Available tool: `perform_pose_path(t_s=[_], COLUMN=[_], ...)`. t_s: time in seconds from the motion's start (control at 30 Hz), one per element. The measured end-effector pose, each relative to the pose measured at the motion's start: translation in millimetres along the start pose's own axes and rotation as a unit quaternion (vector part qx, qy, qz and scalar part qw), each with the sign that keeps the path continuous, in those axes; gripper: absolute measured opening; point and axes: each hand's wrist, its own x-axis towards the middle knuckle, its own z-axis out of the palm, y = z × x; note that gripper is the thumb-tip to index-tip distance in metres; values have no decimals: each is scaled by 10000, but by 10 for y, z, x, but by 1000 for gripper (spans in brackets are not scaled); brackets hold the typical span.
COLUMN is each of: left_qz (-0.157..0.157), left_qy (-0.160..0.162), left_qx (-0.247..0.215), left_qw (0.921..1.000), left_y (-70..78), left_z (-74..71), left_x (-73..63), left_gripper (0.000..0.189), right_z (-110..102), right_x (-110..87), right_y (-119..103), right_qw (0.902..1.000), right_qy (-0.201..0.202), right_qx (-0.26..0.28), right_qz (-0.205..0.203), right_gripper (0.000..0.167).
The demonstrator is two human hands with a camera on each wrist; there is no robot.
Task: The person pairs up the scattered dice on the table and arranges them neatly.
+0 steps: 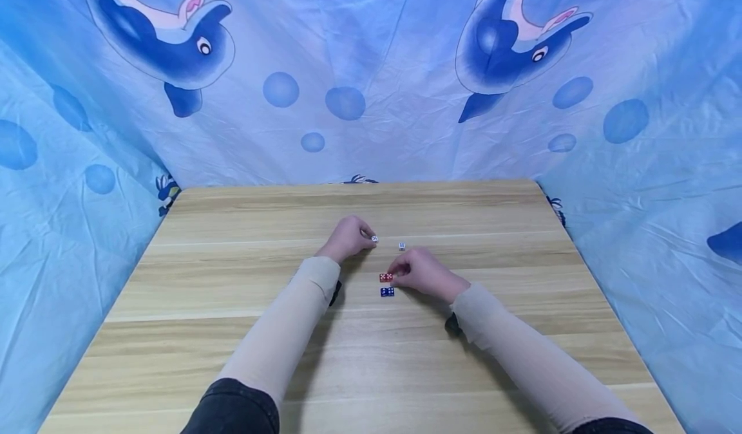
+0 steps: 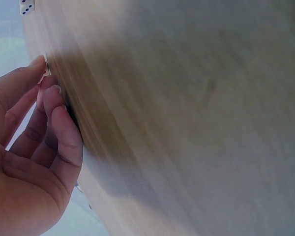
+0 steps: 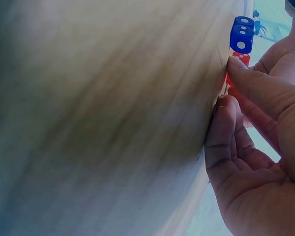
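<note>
My left hand [image 1: 350, 238] pinches a white die [image 1: 374, 239] between thumb and fingertips at the table's middle. In the left wrist view, the curled fingers of that left hand [image 2: 39, 118] hide most of this die. A second white die [image 1: 402, 246] sits to the right, and shows dark pips at the top left of the left wrist view. Two red dice [image 1: 385, 278] stand side by side, the right one pinched by my right hand [image 1: 426, 273]. Just nearer to me are two blue dice [image 1: 387, 292], side by side; the right wrist view has these blue dice [image 3: 242, 37] beyond the thumb.
All the dice are on a light wood-grain table [image 1: 232, 279]. Blue cloth [image 1: 394, 138] with printed dolphins hangs along its far edge and both sides. Dark wrist devices [image 1: 453, 324] are worn under both forearms, close over the tabletop.
</note>
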Motion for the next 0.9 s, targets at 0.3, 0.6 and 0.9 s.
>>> perform_pose_path(t_s=[0.3, 0.6, 0.9], left_qz=[179, 363, 558], left_qy=[-74, -268, -428], left_qx=[318, 677, 994], left_qw=[9993, 9967, 9926], left_y=[18, 80, 140], left_z=[7, 40, 92], left_x=[-58, -218, -365], left_gripper=[13, 12, 11], right_z=[27, 20, 20], right_x=[0, -7, -21], right_y=[23, 25, 12], right_qw=[10000, 10000, 9998], right_qy=[-5, 4, -7], right_qx=[86, 35, 141], right_qz=[18, 2, 131], right_gripper=[18, 17, 17])
